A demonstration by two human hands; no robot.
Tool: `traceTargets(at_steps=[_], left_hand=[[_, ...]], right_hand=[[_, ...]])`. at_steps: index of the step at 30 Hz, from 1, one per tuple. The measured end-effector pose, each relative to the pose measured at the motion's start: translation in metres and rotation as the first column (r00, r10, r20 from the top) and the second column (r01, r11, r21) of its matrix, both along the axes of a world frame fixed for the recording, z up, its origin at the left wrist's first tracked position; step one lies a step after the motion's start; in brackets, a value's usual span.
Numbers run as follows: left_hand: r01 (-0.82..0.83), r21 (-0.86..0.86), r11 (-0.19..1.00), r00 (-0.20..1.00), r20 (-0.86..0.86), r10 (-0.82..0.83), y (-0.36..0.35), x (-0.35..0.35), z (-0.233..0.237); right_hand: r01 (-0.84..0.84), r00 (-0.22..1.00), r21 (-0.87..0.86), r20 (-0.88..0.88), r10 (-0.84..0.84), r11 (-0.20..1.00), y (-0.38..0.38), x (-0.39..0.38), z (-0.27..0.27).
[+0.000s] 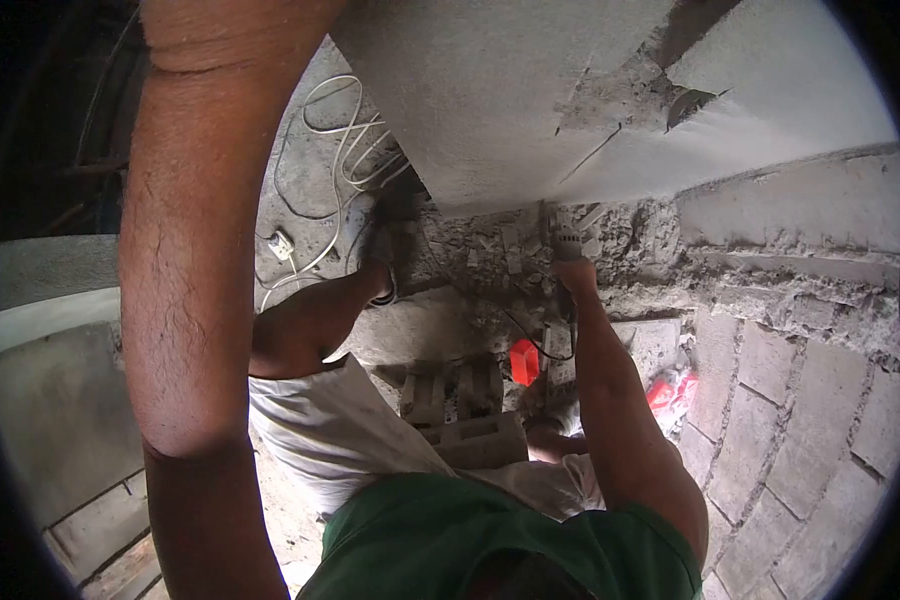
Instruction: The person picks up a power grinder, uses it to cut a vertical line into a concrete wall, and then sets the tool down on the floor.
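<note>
My right hand (574,274) is closed around a grey corded power tool (568,240) with a slotted housing. The tool's front end is against the rubble at the foot of the grey wall panel (510,110); its exact type is hard to make out. A dark cord (545,352) loops down from behind my right wrist. My left arm (185,250) stretches up through the left of the view, and its hand lies beyond the top edge, so what it touches is hidden.
Broken chips (511,250) lie along the wall base. A white cable (345,150) and a socket (281,244) are on the floor by my foot. Hollow concrete blocks (480,440), a red object (524,362) and a red-and-white bag (672,390) sit nearby. A block wall (800,430) stands at right.
</note>
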State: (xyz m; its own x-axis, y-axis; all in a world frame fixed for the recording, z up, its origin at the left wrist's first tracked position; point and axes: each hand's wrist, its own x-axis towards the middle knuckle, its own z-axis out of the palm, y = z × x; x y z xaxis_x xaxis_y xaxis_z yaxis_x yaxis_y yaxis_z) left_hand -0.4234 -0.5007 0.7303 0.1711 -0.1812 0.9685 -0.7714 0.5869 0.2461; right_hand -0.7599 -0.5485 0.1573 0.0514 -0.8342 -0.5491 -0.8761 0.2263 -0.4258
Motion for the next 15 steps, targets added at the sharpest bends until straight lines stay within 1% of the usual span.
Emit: traceTargets(at_steps=[2,3,5,6,8,9,11,12,14,15], left_hand=[[-0.001,-0.002,1.000,1.000,0.001,0.001,0.000,-0.001,0.000],[-0.001,-0.004,1.000,1.000,0.002,0.001,0.001,0.000,0.000],[0.002,-0.005,1.000,1.000,0.001,-0.002,0.001,0.000,0.000],[0.002,-0.006,1.000,1.000,0.002,-0.002,0.000,-0.001,0.000],[0.000,-0.006,1.000,1.000,0.003,0.000,0.001,-0.002,0.000],[-0.003,-0.009,1.000,1.000,0.002,0.003,0.001,-0.002,0.000],[0.002,-0.010,1.000,1.000,0.001,-0.002,0.000,-0.002,0.000],[0.001,-0.008,1.000,1.000,0.001,-0.001,0.001,-0.002,0.000],[0.004,-0.011,1.000,1.000,0.000,-0.004,0.001,-0.002,0.000],[0.004,-0.010,1.000,1.000,0.000,-0.004,0.001,-0.003,0.000]], right_hand=[[0.042,0.998,0.050,0.046,-0.044,0.998,-0.002,0.000,0.000],[0.039,0.998,0.049,0.047,-0.041,0.998,-0.002,0.001,0.000],[-0.001,0.999,-0.036,0.042,0.003,0.999,-0.001,0.003,0.001],[-0.001,0.999,-0.036,0.042,0.003,0.999,-0.001,0.002,-0.001],[-0.095,0.995,-0.058,0.022,0.096,0.994,-0.001,0.001,-0.005],[-0.095,0.995,-0.058,0.021,0.096,0.994,-0.001,-0.001,-0.011],[-0.171,0.984,-0.125,0.019,0.175,0.977,-0.001,-0.005,-0.023],[-0.172,0.984,-0.124,0.019,0.176,0.977,-0.001,-0.005,-0.027],[0.092,0.986,-0.023,0.142,-0.088,0.995,-0.001,-0.005,-0.035],[0.092,0.986,-0.023,0.142,-0.088,0.995,-0.001,-0.003,-0.025]])
